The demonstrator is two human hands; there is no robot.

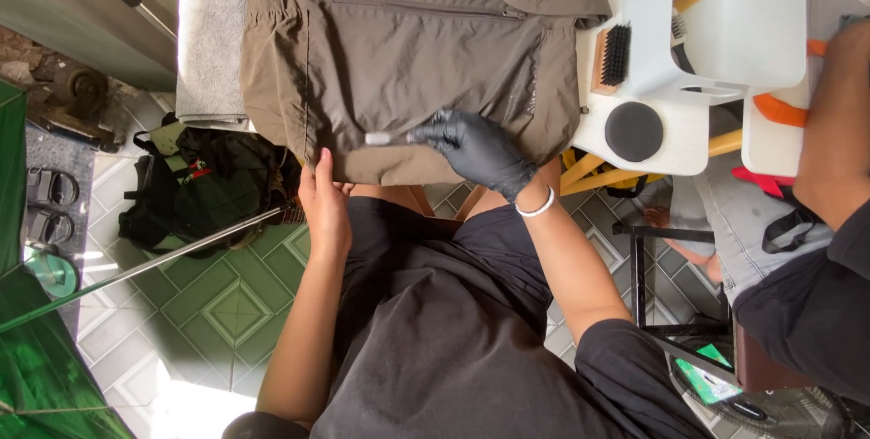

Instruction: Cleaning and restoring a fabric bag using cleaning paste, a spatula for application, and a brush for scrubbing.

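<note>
Head view: gloved right hand (pixel 478 151) closed around small white brush (pixel 379 139) on brown bag (pixel 408 58), bare left hand (pixel 323 205) gripping its edge

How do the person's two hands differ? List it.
The right hand wears a black glove; the left hand is bare. The right hand lies on top of the brown bag and holds a small pale tool against the fabric; the left hand holds no tool and grips the bag's lower edge. The right wrist has a white bracelet; the left has none. Both touch the bag.
</note>
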